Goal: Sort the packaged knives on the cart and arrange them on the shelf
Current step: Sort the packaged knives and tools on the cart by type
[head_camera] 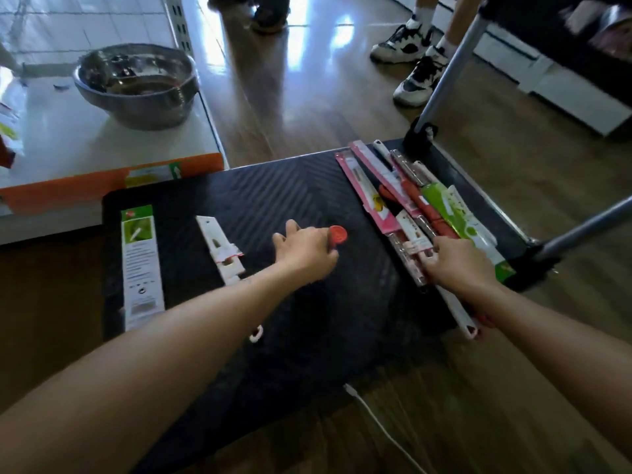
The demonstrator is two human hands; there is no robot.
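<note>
Centrally, a black ribbed cart [273, 186] is seen from above, its deck filling the middle of the view. The left grip [304, 254] is held over the middle of the deck, clenched round a red piece [338, 234]. Its round end sticks out at two o'clock of the knuckles, and the rest is hidden by the fingers.

The right grip [458, 265] is laid on the near end of a pile [403, 200] of packaged knives at three o'clock of the deck. The fingers are bent down onto the packs, but whether anything is pinched cannot be told. The pile is made up of pink, red, white and green packs, overlapped and slanted from eleven to five o'clock. A long pack [461, 316] runs out from under the right wrist toward five o'clock.

Two more packs are set at nine o'clock of the deck. A green pack [142, 265] lies flat near the edge, and a white pack [222, 251] lies between it and the left grip. The two lie apart.

A white shelf [102, 131] is found at ten o'clock beside the cart, with an orange strip [68, 189] along its front. A steel bowl [136, 83] is carried on it. A grey pole [451, 70] rises from the cart's far right corner. Shoes [410, 59] are seen on the wood floor at one o'clock, and a white cable [376, 422] lies at six o'clock.
</note>
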